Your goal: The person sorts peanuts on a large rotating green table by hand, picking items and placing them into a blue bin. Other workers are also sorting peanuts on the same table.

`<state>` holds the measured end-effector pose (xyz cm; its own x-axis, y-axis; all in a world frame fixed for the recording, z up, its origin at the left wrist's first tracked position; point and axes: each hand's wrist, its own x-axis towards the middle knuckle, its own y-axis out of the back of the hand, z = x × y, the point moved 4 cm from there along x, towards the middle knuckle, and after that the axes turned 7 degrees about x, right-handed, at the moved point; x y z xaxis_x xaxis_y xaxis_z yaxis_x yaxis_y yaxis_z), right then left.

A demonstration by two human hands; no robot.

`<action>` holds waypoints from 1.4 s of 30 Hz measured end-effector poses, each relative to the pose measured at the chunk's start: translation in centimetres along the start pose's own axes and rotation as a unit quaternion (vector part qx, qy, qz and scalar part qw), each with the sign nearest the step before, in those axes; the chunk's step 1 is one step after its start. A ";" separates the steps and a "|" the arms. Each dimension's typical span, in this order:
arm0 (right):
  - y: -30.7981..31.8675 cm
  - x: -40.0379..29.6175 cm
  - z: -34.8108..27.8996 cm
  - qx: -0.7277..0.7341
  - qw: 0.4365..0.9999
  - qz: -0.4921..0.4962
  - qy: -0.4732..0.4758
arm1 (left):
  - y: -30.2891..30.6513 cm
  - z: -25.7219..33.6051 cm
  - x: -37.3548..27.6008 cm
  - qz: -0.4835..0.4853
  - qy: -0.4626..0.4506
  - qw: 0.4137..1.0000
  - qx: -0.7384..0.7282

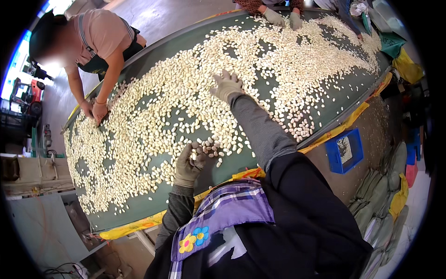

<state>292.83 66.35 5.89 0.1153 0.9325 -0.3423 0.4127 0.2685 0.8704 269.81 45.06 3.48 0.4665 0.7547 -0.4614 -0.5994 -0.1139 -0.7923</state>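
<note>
Large white beans [195, 75] lie scattered over a long green belt-like table [139, 209], thick in places and thin in others. My left hand [190, 162], in a grey-beige glove, is low over the near edge of the beans. Its fingers are curled, and a few pale beans show between thumb and fingers. Beside its fingertips is a small group of darker, pinkish beans [210, 148]. Farther out, my right hand [228, 85] wears a similar glove. Its fingers are spread and touch the top of the beans, gripping nothing that I can see.
Across the table at left, a person [101, 38] leans in with both hands among the beans. Gloved hands [275, 17] of another person work at the far end. Yellow sacking [139, 223] lines the near edge. A blue crate [329, 153] holding beans and stacked sacks [376, 195] are at right.
</note>
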 end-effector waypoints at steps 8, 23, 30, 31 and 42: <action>-6.1 -13.3 0.4 -0.137 0.904 -0.074 0.397 | 1.3 -1.5 0.9 0.008 0.016 1.000 0.005; -1.6 -3.8 7.3 -0.177 0.956 -0.143 0.184 | -4.8 -5.1 4.2 0.051 0.016 0.994 0.093; -1.5 -3.7 7.8 -0.053 0.980 -0.153 0.118 | 1.1 -7.2 7.8 0.045 -0.032 0.992 0.111; -2.4 -4.3 7.6 0.030 0.972 -0.168 0.162 | 1.1 -7.3 8.1 0.054 -0.015 0.997 0.061; -5.7 -3.0 -1.3 -0.072 0.929 -0.194 0.306 | -4.3 -7.2 6.6 0.024 -0.030 0.999 0.001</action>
<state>288.96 62.35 2.43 -0.5711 0.7097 -0.4125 0.1855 0.6011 0.7774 280.12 45.90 1.01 0.3983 0.7855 -0.4736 -0.6208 -0.1492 -0.7696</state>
